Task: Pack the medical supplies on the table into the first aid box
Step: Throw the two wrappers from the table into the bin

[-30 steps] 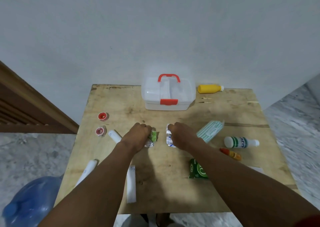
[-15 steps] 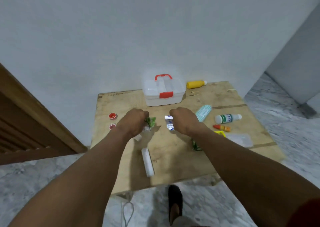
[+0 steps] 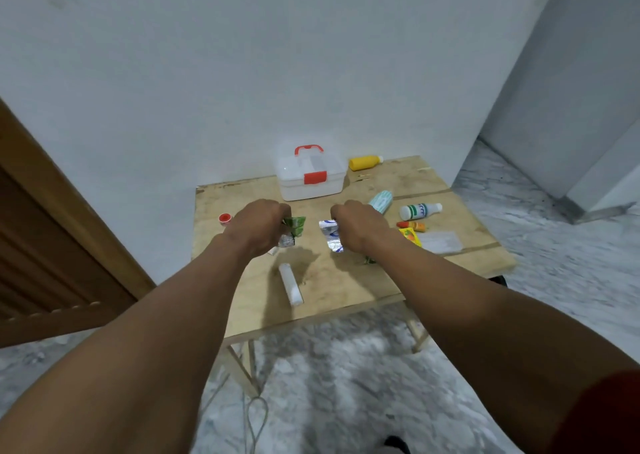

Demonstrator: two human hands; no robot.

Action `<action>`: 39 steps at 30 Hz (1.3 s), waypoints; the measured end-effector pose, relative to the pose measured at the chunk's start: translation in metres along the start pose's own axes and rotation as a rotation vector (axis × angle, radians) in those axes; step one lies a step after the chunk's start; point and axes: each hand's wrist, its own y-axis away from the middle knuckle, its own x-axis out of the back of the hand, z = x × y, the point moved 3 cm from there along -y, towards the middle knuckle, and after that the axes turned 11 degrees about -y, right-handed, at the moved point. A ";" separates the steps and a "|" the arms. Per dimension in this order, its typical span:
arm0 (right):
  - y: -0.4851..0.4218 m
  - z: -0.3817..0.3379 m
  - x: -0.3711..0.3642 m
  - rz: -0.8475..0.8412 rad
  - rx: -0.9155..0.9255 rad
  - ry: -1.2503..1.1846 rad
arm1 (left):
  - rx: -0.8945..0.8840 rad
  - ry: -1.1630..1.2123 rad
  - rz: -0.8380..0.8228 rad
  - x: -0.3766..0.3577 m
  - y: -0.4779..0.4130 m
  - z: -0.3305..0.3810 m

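Note:
The white first aid box (image 3: 310, 179) with a red handle and red latch stands closed at the table's back edge. My left hand (image 3: 258, 225) grips a green-and-silver blister pack (image 3: 293, 228) lifted off the table. My right hand (image 3: 358, 223) grips a silver-and-blue blister pack (image 3: 330, 235), also raised. On the wooden table (image 3: 346, 280) lie a white bandage roll (image 3: 291, 283), a yellow bottle (image 3: 363, 162), a teal face-mask pack (image 3: 381, 202), a white bottle with a green label (image 3: 419, 210), a small orange tube (image 3: 412, 225), a yellow sachet (image 3: 410, 237) and a clear packet (image 3: 441, 242).
A small red-capped jar (image 3: 225, 218) sits near the table's left edge. A wooden door (image 3: 52, 245) stands to the left, a white wall behind the table, and marble floor (image 3: 346, 367) lies below the front edge.
Both hands have lifted their blister packs off the table. The camera has pulled back and risen, so the table looks smaller and farther, and the floor below shows.

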 end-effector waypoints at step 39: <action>0.028 0.480 0.109 0.092 -0.455 -0.143 | -0.374 0.001 -0.054 -0.032 -0.336 0.389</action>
